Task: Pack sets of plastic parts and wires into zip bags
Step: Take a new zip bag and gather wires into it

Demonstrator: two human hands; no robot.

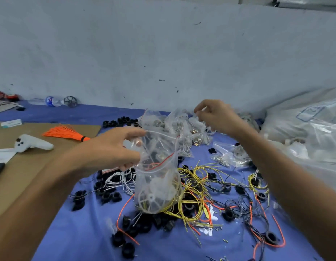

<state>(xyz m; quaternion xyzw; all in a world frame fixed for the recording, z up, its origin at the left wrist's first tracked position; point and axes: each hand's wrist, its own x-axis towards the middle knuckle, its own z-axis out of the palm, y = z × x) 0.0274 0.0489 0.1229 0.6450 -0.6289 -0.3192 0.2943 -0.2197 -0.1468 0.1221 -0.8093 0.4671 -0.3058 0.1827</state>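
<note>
Pale wall point(163, 53) at back, blue cloth point(84, 234) over the work surface.

- Far left, well beyond the left fingers: brown cardboard sheet point(22, 166). On it lie a white handheld controller point(31, 143) and a fanned orange wire bundle point(65, 132) tied at one end.
- Along the wall above these: a water bottle point(48, 101) on its side, with a black spoked wheel point(70, 101) just beside it.
- Left hand point(114, 147): the fingers and thumb curl round the mouth of the zip bag point(159, 185) and grip it at the neck. The bag hangs below the fingertips and its bottom rests on the cloth. The red seal strip is not closed. Inside are white plastic parts and yellow wire loops; the rest is too blurred to sort.
- Below the left fingers, left of the bag: a cluster of black plastic rings point(105, 193), with white wires point(124, 179) lying on them.
- Right of the bag, between the two forearms: a tangle of yellow wires point(193, 187) touching the bag's base, then black wires point(244, 200) with orange strands mixed in.
- Right hand point(212, 115): raised, apart from the bag. The fingers are curled, with thumb and forefinger close together. I cannot tell whether they pinch anything.
- Under and behind the right fingers: a heap of small filled bags point(182, 125).
- Far right: large clear plastic sacks point(304, 132).
</note>
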